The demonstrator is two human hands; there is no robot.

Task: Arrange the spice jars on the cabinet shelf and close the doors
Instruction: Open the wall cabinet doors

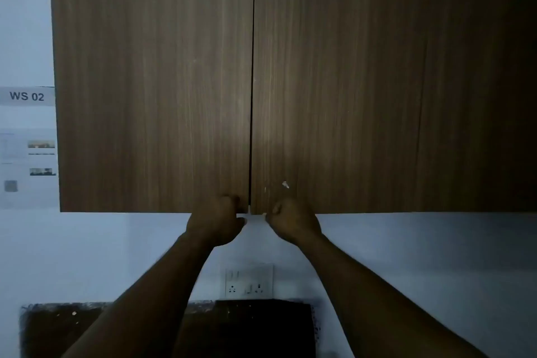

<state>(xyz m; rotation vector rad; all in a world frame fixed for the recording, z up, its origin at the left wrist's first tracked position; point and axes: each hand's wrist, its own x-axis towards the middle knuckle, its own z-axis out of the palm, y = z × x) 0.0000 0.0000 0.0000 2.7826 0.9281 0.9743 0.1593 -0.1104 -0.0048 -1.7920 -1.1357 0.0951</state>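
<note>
Gripping the lower inner corners, the left hand (216, 222) curls under the left cabinet door (154, 90) and the right hand (292, 221) under the right cabinet door (334, 96). Both doors sit flush (spice jars unseen, presumably inside). Move both doors evenly, fingertips clear of the seam (252, 96).

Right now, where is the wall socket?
Head view: the wall socket is low centre, below the cabinet doors, between the left forearm and right forearm.
</note>
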